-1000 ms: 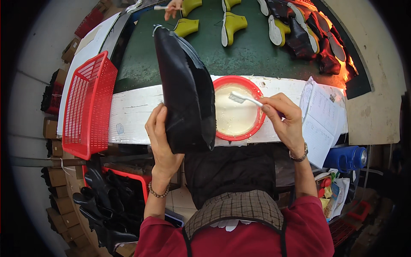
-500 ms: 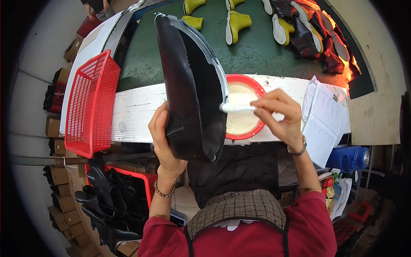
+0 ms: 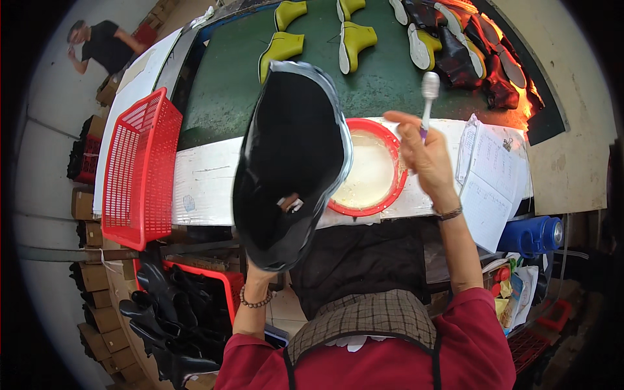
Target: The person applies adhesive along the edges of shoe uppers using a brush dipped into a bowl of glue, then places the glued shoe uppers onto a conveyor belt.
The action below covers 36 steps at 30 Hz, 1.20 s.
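A black boot upper (image 3: 286, 140) hangs before me with its opening turned up, showing the dark inside. White paste coats its curved edge. My left hand (image 3: 261, 268) holds it from below and behind; most of the fingers are hidden, and a bit of skin shows inside the opening. To the right, my right hand (image 3: 426, 159) grips a small white brush (image 3: 429, 97), much like a toothbrush, with its head pointing up and the index finger stretched out. Between the hands, a red bowl (image 3: 401, 170) of cream-white paste stands on the white board (image 3: 205, 172).
Yellow boots (image 3: 355, 45) stand on the green conveyor belt (image 3: 221, 97), with dark boots (image 3: 504, 81) under an orange glow. A red basket (image 3: 140, 172) is at left, black boots (image 3: 166, 305) below. Papers (image 3: 491, 185) and a blue jug (image 3: 530, 237) sit right. A person (image 3: 107, 47) is far left.
The brush has left the upper's edge and swung upright as my right hand turned. My left hand has tilted the upper, so its opening faces me. The other person has come further into view.
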Available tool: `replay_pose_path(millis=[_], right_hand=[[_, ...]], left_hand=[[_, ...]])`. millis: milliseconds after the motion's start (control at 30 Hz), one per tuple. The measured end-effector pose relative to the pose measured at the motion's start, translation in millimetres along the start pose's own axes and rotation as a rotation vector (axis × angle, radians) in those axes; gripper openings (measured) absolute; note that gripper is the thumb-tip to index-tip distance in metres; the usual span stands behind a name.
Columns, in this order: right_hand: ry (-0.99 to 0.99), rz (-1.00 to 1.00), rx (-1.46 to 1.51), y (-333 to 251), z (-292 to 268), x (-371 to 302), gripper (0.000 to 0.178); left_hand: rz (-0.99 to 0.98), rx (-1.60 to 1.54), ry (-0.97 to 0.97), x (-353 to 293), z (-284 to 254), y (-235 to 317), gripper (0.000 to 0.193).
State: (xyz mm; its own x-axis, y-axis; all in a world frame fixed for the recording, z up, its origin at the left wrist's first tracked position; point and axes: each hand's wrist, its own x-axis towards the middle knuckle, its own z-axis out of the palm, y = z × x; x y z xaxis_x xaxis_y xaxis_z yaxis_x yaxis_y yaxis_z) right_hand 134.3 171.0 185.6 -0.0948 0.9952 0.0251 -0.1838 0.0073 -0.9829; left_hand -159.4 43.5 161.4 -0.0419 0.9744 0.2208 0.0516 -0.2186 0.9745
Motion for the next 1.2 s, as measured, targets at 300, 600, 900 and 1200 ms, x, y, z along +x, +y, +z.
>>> replay_pose_path(millis=[300,600,900,1200], right_hand=[[-0.135,0.342,0.622,-0.4,36.3,11.9,0.056],[-0.054,0.295,0.556,3.9,19.1,24.2,0.063],[-0.007,0.054,-0.017,-7.9,-28.8,20.5,0.054],[0.031,-0.391,-0.577,-33.0,-17.6,-31.7,0.02]], left_hand=[[-0.481,-0.355,-0.028,-32.4,0.6,-12.7,0.034],[-0.607,-0.592,0.004,-29.0,-2.5,4.1,0.05],[-0.607,-0.559,0.166,-26.2,-9.0,21.8,0.04],[0.248,0.534,-0.044,27.7,-3.5,13.0,0.078]])
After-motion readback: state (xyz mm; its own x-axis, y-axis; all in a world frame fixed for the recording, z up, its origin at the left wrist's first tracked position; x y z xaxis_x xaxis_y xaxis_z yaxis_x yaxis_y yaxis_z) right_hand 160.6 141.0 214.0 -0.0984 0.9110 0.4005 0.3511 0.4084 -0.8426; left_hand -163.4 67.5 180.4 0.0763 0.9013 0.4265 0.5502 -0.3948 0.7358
